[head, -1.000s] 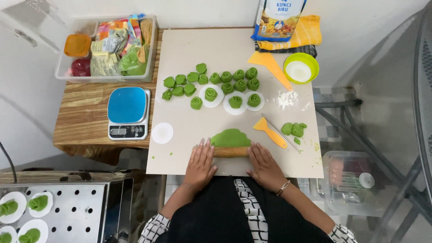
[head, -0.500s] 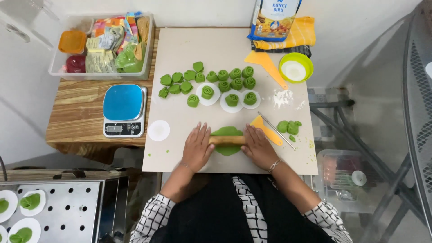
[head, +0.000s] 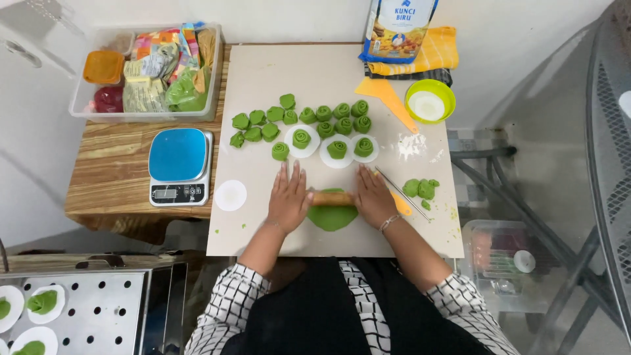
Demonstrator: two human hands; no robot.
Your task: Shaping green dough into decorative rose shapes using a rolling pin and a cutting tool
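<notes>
Fingers of both hands [head: 287,197] [head: 373,196] lie flat, hiding the wooden rolling pin's [head: 332,198] ends over green dough [head: 332,217].

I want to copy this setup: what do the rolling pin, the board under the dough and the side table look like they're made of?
Rolling pin: probably wood, tan and matte. Board: smooth, pale beige, seamless, likely plastic or a silicone mat; hard to tell. Side table: wood or wood-look laminate, with visible grain stripes and a slight sheen.
</notes>
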